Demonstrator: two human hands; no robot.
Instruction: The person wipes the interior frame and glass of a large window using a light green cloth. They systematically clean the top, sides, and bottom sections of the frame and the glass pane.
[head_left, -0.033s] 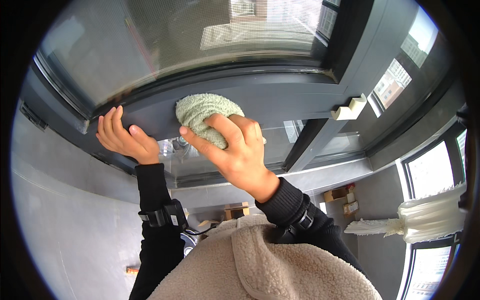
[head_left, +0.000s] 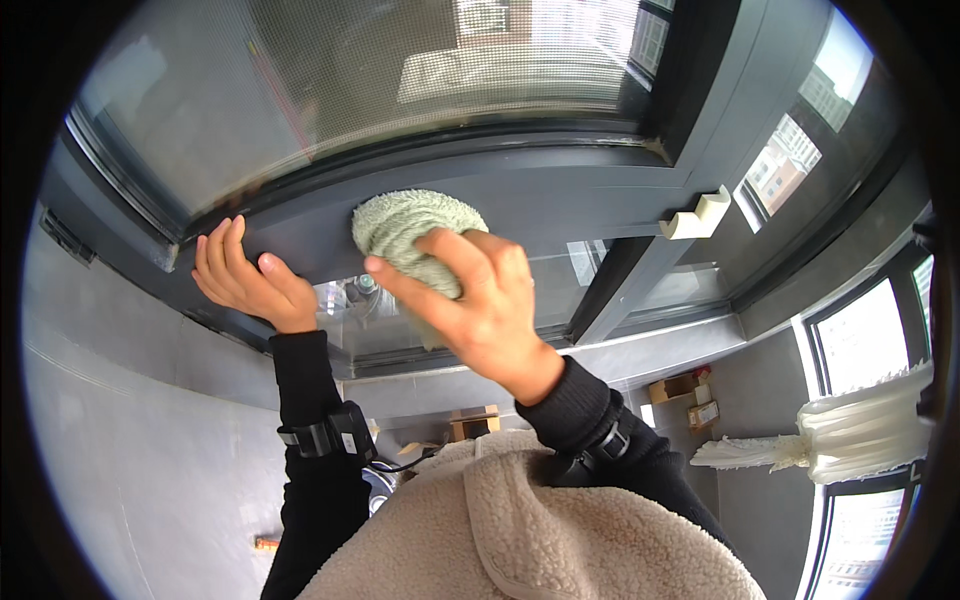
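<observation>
A pale green terry cloth (head_left: 410, 222) is bunched under the fingers of my right hand (head_left: 485, 305). My right hand grips it and presses it to the dark grey window frame (head_left: 560, 195), on the wide rail below the screened pane. Part of the cloth hangs below the thumb side, and my fingers hide some of it. To the left, my left hand (head_left: 255, 280) rests with outstretched fingers against the same rail near its left corner. Nothing is in that hand.
A cream corner piece (head_left: 698, 215) sticks out from the frame at right. Above is a screened pane (head_left: 400, 90); a lower glass pane (head_left: 545, 290) sits beneath the rail. Cardboard boxes (head_left: 475, 420) lie on the floor below. White curtain (head_left: 860, 435) hangs bunched at far right.
My right hand has shifted slightly down and to the right, and more of the cloth's lower end shows below it. My left hand stays almost in place.
</observation>
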